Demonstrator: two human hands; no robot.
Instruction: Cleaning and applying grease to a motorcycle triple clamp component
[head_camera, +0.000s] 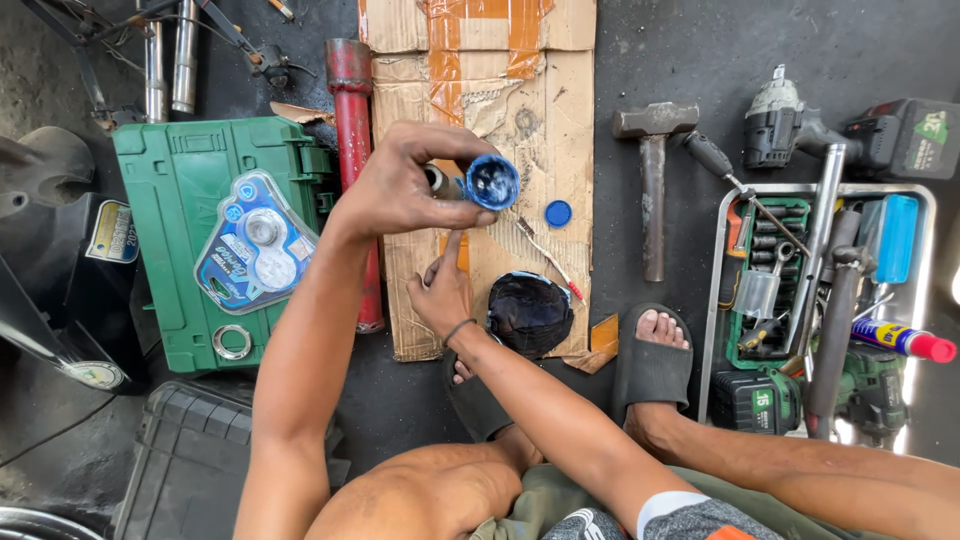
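My left hand grips a short metal cylindrical part. The part's round end is coated in blue grease and faces the camera. Just below it, my right hand holds nothing; its index finger points up toward the greased end and the other fingers are curled. An open round tub of dark blue grease sits on a sheet of cardboard beside my right hand. A small blue cap lies on the cardboard above the tub.
A green case on the left carries a blister pack and a metal ring. A red tube lies beside it. To the right are a hammer, an impact wrench and a tool tray. My sandalled foot is nearby.
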